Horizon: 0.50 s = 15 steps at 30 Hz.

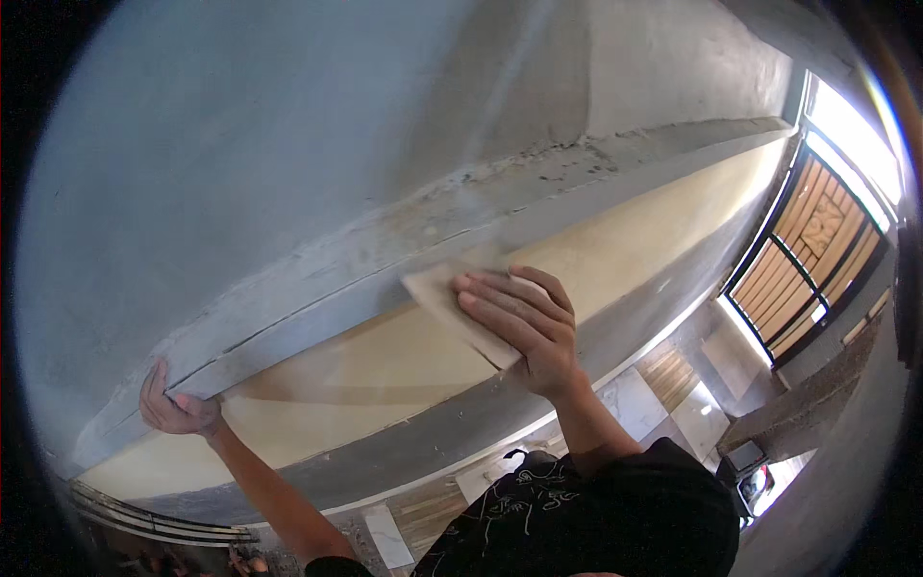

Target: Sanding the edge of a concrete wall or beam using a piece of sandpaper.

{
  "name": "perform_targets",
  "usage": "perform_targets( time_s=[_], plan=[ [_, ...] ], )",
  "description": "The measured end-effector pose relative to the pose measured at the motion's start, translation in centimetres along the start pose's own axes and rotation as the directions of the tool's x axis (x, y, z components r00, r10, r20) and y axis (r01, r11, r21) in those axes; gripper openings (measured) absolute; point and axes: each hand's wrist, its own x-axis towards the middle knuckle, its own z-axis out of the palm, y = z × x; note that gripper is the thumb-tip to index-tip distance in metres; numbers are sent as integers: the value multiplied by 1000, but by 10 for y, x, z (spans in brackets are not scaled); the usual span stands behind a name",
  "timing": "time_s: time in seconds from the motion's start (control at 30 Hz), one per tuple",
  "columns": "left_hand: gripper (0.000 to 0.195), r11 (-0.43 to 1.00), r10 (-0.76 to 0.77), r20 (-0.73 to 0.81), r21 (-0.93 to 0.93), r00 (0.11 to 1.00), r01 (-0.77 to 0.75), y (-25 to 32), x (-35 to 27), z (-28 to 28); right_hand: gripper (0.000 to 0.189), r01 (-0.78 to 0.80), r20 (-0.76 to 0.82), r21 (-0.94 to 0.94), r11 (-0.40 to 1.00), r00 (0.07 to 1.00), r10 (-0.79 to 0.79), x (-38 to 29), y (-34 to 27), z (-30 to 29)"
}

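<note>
My right hand (523, 317) presses its fingers on a folded sheet of sandpaper or similar thin beige sheet (440, 296), which overlaps the lower edge of a grey plastered ledge (346, 288) on the wall. Farther left, my left hand (177, 407) grips the ledge's edge, with the thumb below and the fingers on its upper face. A dark crack runs lengthwise along the ledge between the hands and beyond. Rough, pitted plaster (577, 162) shows on the ledge up and to the right of my right hand. The underside of the sheet is hidden.
Below the ledge lies a cream-painted wall band (332, 375) over a grey band (404, 440). Floor tiles (634, 400) lie lower down. At the right stands a gate with wooden slats and a black frame (811, 245); a metal railing (159, 523) is at the lower left.
</note>
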Motion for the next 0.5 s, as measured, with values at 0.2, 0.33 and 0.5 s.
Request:
perform_targets(
  time_s=[0.2, 0.33, 0.5],
  plan=[
    [50, 998, -59, 15, 5, 998, 59, 2, -1, -4, 17, -73, -142, -29, 997, 988, 68, -29, 33, -57],
    [43, 987, -160, 49, -7, 986, 160, 16, 10, -15, 11, -130, -439, -34, 991, 893, 102, -66, 55, -83],
    [44, 521, -804, 269, -113, 531, 846, 146, 14, -39, 17, -397, -510, 91, 913, 769, 386, -125, 59, -88]
  ],
)
